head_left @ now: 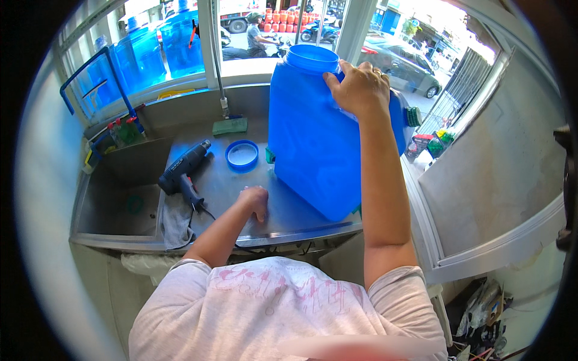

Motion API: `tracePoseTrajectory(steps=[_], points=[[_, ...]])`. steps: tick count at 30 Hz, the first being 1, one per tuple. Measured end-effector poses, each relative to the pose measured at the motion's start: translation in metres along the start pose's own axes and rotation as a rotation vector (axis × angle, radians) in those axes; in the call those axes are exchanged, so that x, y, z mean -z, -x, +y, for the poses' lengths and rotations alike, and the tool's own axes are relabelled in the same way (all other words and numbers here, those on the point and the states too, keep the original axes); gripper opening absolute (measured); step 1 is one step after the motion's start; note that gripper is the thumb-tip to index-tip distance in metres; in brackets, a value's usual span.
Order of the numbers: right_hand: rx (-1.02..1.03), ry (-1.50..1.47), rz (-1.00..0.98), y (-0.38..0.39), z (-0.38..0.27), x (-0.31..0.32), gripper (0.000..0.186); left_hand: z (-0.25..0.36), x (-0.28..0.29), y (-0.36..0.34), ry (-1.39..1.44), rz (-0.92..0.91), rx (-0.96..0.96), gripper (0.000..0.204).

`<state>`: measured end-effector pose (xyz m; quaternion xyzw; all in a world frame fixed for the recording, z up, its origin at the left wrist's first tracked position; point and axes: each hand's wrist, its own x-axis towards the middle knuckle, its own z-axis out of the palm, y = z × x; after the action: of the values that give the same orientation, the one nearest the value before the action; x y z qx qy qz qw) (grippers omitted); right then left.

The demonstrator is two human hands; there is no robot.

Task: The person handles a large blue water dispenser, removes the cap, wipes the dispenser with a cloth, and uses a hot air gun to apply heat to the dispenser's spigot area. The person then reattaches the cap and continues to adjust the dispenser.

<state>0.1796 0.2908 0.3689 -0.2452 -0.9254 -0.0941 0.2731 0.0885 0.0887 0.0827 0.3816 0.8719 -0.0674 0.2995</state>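
A large blue plastic water container point(316, 138) stands tilted on the steel counter, its wide round mouth uncovered at the top. My right hand point(361, 87) grips it by the top beside the mouth; the part under my fingers is hidden. Green-capped outlets show at its sides. My left hand point(256, 201) rests low on the counter, left of the container and apart from it. Most of its fingers are turned away from view. Beyond it lies a round blue lid point(242, 156). A dark heat gun point(185, 171) lies further left, its cord trailing toward the counter's front edge.
A steel sink point(120, 204) is at the left, with a grey cloth point(176, 222) over its right edge. A green scouring pad point(230, 126) lies at the back. Small bottles point(123, 130) stand behind the sink. More blue containers point(141, 57) are outside the window; an opened panel point(494, 162) is at right.
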Motion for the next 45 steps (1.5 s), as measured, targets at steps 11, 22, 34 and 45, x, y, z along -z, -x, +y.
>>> tracePoseTrajectory(steps=[11,22,34,45], points=[[-0.006,0.001,-0.003,-0.001,0.000,0.000,0.064,-0.007,-0.006,-0.001,-0.019,0.063,-0.039,0.082],[-0.008,0.008,-0.024,-0.002,0.000,0.002,0.064,-0.009,-0.019,-0.022,-0.006,0.002,0.009,0.093],[-0.016,-0.001,-0.023,-0.001,0.000,0.001,0.065,-0.009,-0.018,-0.010,0.028,0.064,-0.007,0.112],[-0.023,-0.015,-0.062,0.000,-0.001,0.006,0.063,-0.008,-0.021,-0.012,0.011,0.091,0.012,0.108]])
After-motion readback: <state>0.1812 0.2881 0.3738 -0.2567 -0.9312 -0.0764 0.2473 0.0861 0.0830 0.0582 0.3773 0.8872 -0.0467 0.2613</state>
